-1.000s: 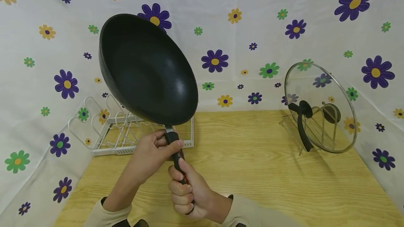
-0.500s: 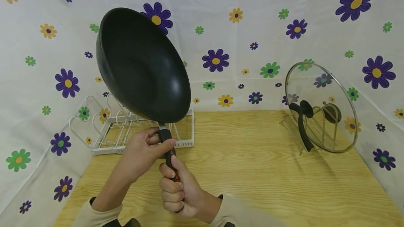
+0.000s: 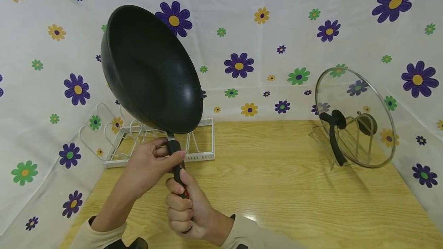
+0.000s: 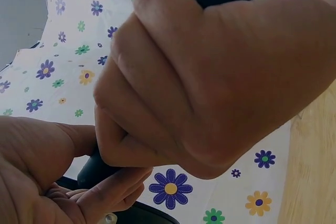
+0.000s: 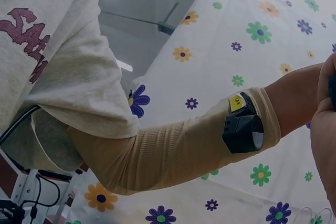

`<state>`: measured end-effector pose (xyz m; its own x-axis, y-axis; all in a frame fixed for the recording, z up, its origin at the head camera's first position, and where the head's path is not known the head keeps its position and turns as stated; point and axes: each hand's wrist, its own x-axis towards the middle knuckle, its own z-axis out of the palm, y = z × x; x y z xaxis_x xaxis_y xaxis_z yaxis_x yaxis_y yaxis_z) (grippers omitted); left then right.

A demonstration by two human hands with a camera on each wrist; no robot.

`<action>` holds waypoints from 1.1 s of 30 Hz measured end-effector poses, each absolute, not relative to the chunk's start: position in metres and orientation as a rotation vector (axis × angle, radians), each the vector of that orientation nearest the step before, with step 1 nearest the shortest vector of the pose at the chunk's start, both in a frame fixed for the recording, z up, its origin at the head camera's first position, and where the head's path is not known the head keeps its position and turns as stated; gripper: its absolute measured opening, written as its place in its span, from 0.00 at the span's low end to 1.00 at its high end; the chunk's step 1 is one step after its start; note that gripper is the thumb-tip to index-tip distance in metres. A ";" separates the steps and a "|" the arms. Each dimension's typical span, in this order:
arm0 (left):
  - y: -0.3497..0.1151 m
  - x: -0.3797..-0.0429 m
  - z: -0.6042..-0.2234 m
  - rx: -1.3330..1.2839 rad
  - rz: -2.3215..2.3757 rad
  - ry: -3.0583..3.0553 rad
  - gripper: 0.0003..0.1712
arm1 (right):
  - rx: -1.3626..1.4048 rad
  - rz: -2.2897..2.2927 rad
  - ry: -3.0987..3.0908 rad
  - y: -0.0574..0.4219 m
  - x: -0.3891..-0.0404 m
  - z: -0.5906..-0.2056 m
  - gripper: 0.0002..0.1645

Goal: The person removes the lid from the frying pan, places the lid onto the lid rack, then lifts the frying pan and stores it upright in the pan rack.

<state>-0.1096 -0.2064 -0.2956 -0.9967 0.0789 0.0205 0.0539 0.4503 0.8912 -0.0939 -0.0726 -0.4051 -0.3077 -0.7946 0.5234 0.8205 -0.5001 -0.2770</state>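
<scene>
A deep black wok (image 3: 149, 76) is held up in the air in the head view, tilted so that its dark inside shows. Its black handle (image 3: 174, 148) points down towards me. My left hand (image 3: 145, 170) pinches the handle near the pan end, with the thumb across the front. Lower down, my right hand (image 3: 195, 210) grips the handle with curled fingers. The left wrist view has the right fist (image 4: 178, 82) large in the middle, and the left hand (image 4: 37, 171) at the lower left on the handle.
Behind and below the wok, a white wire rack (image 3: 200, 157) stands on the wooden table (image 3: 277, 187). At the right, a glass lid (image 3: 361, 107) with a black knob and stand leans upright in a small wire holder (image 3: 323, 145). Flower-patterned cloth (image 3: 270, 64) hangs around.
The wok and both hands have shifted left and slightly up. The grip on the handle looks the same. The lid and rack have only drifted slightly with the head's movement.
</scene>
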 end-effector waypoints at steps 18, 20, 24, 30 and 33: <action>-0.219 -0.105 -0.278 0.104 1.235 2.960 0.17 | -0.785 -1.952 -0.186 -0.096 -0.088 -0.394 0.23; -0.220 -0.105 -0.278 0.118 1.213 2.989 0.17 | -0.786 -1.955 -0.189 -0.098 -0.088 -0.393 0.23; -0.222 -0.105 -0.277 0.136 1.176 3.026 0.17 | -0.779 -1.969 -0.196 -0.101 -0.087 -0.392 0.23; -0.225 -0.107 -0.276 0.118 1.138 3.039 0.18 | -0.757 -1.988 -0.218 -0.106 -0.085 -0.392 0.24; -0.226 -0.107 -0.274 0.109 1.106 3.043 0.18 | -0.749 -1.990 -0.237 -0.107 -0.085 -0.392 0.24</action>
